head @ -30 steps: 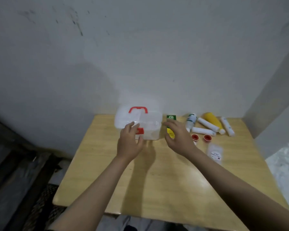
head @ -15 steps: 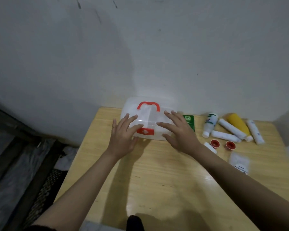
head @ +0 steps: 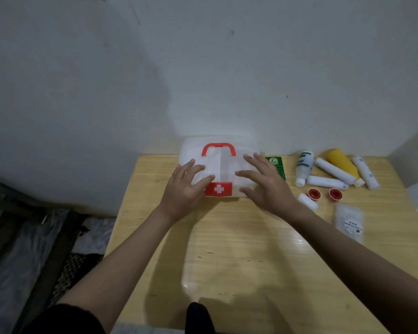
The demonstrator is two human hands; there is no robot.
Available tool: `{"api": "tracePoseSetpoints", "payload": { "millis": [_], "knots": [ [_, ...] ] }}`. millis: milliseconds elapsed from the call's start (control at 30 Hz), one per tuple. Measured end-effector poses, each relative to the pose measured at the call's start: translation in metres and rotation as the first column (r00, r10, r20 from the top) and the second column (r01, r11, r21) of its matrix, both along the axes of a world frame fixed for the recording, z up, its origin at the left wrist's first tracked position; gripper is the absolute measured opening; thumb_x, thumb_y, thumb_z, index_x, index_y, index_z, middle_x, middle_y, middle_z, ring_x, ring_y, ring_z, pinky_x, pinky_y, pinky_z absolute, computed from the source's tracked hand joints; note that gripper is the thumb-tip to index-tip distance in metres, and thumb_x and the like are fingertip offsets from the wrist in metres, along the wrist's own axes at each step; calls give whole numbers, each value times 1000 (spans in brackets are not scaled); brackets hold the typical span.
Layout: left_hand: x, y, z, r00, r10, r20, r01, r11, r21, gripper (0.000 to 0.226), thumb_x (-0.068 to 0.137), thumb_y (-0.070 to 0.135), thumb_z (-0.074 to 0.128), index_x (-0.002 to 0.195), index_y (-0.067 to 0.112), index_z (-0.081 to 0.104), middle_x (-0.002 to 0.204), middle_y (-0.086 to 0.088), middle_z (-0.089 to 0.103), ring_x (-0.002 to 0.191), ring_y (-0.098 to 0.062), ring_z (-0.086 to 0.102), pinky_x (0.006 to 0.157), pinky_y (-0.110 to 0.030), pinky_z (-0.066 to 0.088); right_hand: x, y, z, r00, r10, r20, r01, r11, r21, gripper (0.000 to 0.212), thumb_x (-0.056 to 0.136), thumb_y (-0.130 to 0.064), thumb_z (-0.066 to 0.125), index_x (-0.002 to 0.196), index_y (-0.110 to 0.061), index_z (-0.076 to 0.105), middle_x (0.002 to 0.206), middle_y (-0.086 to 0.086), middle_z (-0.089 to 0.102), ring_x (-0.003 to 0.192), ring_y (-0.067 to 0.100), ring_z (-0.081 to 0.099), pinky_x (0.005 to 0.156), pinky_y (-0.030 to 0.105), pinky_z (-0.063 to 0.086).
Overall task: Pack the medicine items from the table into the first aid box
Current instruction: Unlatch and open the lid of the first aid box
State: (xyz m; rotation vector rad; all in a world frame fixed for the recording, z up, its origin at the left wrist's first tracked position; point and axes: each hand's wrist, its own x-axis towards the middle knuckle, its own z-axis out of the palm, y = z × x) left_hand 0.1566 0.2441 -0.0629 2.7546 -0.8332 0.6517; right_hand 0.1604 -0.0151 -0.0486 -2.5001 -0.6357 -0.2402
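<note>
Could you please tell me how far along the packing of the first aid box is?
Nothing is packed yet. Both hands, left hand and right hand, rest open on the shut first aid box. The bottles, tubes and green packet still lie on the table.

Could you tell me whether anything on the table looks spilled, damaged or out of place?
Nothing stands out. The translucent first aid box with red handle sits closed; the white tubes and yellow bottle lie loosely grouped, unspilled.

My translucent white first aid box [head: 221, 165] has a red handle [head: 218, 148] and a red latch [head: 218, 189] bearing a white cross; beside it a green packet [head: 276, 166] and a yellow bottle [head: 342, 162].
</note>
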Motion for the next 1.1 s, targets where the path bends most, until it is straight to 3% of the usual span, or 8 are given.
{"api": "tracePoseSetpoints", "payload": {
  "millis": [200, 400, 467, 533, 633, 800, 933, 1100],
  "knots": [
    [-2, 7, 0, 998, -61, -31, 59, 997, -54, 42, 88, 32, 59, 125, 13, 58, 129, -17, 58, 127, -38, 48, 102, -56, 37, -4, 4, 2, 1000, -14, -12, 15, 996, 84, 44, 78, -47, 64, 116, -25, 63, 145, 8, 45, 142, 28, 28, 112, 38, 26],
    [1, -5, 5, 983, 107, -152, -150, 940, -307, 37, 91, 33, 58, 123, 15, 60, 137, -14, 53, 133, -31, 41, 100, -59, 42, -7, 14, 2, 996, -82, -17, 84, 979, 184, 39, 78, -49, 64, 106, -22, 67, 141, 9, 50, 140, 29, 31, 111, 40, 29],
    [0, -9, 5, 964, 134, -228, -213, 904, -370, 36, 91, 34, 58, 124, 20, 60, 146, -14, 42, 142, -33, 27, 107, -49, 34, -7, 19, 3, 992, -125, -30, 129, 968, 215, 37, 78, -46, 65, 105, -21, 66, 142, 10, 48, 141, 28, 30, 112, 37, 27],
    [-4, -14, 7, 946, 134, -294, -254, 870, -422, 37, 91, 33, 58, 127, 23, 58, 153, -13, 32, 146, -31, 15, 103, -36, 32, -8, 25, 2, 983, -176, -48, 183, 953, 243, 39, 79, -43, 67, 112, -23, 64, 147, 12, 41, 143, 29, 26, 112, 37, 27],
    [-7, -19, 7, 936, 142, -321, -284, 846, -452, 38, 91, 33, 58, 128, 25, 57, 156, -11, 26, 147, -28, 10, 98, -30, 33, -12, 32, 3, 958, -259, -120, 283, 917, 281, 50, 81, -39, 69, 129, -31, 55, 155, 15, 26, 146, 31, 17, 110, 32, 23],
    [-15, -21, 8, 926, 176, -334, -326, 820, -471, 37, 90, 36, 59, 126, 28, 58, 154, -8, 30, 146, -27, 18, 100, -32, 33, -17, 35, 4, 944, -277, -180, 322, 895, 308, 43, 82, -37, 69, 124, -31, 60, 156, 14, 22, 147, 26, 16, 109, 28, 23],
    [-33, -20, 6, 928, 178, -326, -324, 817, -477, 38, 90, 39, 58, 126, 28, 58, 153, -8, 31, 145, -27, 20, 100, -34, 34, -33, 35, 1, 948, -283, -148, 315, 905, 286, 43, 82, -41, 68, 124, -33, 59, 156, 12, 23, 146, 26, 18, 109, 34, 30],
    [-55, -22, 5, 932, 196, -305, -328, 814, -479, 43, 90, 45, 51, 129, 27, 56, 152, -10, 33, 145, -29, 22, 103, -50, 40, -56, 37, 5, 944, -306, -122, 329, 903, 277, 43, 82, -42, 67, 124, -32, 60, 155, 12, 27, 145, 27, 22, 106, 39, 36]
  ]
}}
